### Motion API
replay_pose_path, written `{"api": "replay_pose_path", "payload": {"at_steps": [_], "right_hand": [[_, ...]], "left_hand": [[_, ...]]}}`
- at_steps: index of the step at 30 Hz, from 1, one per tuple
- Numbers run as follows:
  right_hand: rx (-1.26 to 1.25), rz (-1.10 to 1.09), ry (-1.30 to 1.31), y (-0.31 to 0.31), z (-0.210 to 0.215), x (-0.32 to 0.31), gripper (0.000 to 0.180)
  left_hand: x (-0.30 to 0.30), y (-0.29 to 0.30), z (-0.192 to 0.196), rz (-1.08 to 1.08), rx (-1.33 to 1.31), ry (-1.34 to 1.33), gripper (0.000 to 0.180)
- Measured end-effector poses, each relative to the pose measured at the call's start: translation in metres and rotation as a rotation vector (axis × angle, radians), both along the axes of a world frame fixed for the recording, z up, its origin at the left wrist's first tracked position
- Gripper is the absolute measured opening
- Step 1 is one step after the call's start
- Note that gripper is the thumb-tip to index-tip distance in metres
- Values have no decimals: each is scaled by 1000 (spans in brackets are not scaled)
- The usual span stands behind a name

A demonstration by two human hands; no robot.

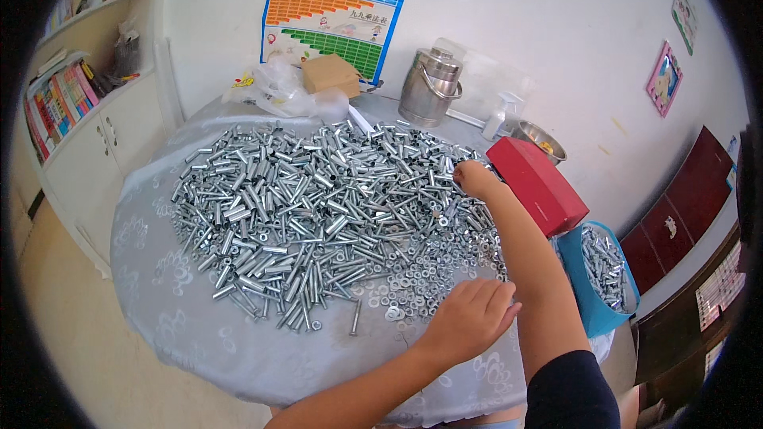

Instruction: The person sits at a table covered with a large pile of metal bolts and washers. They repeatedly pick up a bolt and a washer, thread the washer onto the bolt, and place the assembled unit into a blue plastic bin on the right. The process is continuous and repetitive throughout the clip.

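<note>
A wide heap of silvery metal sleeves [270, 167] and bolts [310, 278] covers the table, with loose washers and nuts [413, 282] along its near right side. My left hand [469, 314] hovers over the near right edge of the washers, its fingers curled closed. Whatever it may hold is hidden by the back of the hand. Stretched farther forward, my right hand [475, 179] is at the right side of the heap, next to a red box. Its fingers are bent together at the sleeves, and I cannot make out anything between them. One bolt [355, 318] lies apart at the near edge.
The red box [540, 183] stands at the table's right, beside a blue bin [566, 250] full of metal pieces. Toward the back are a steel pot [429, 87], a spray bottle [499, 115], a metal bowl [542, 139], a cardboard box [330, 73] and a plastic bag [278, 87].
</note>
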State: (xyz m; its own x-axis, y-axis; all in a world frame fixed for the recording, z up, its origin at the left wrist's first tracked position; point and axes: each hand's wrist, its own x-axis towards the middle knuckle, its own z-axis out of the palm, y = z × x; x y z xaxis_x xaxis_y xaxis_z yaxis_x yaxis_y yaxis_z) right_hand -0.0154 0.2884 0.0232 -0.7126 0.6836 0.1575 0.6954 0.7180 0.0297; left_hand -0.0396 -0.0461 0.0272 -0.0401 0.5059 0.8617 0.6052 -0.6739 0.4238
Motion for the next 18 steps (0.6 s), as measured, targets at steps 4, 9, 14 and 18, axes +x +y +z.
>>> {"api": "replay_pose_path", "payload": {"at_steps": [4, 9, 14, 18], "right_hand": [[14, -104, -7, -6, 10, 6, 18], [-87, -102, 337, 4, 10, 30, 22], [-334, -64, 658, -16, 24, 62, 26], [-641, -73, 882, -81, 42, 68, 28]], "left_hand": [[-1, -1, 1, -12, -28, 2, 26], [0, -3, 1, -7, -68, -13, 28], [-4, 4, 0, 63, -67, -77, 28], [-10, 10, -5, 106, -242, -275, 27]]}}
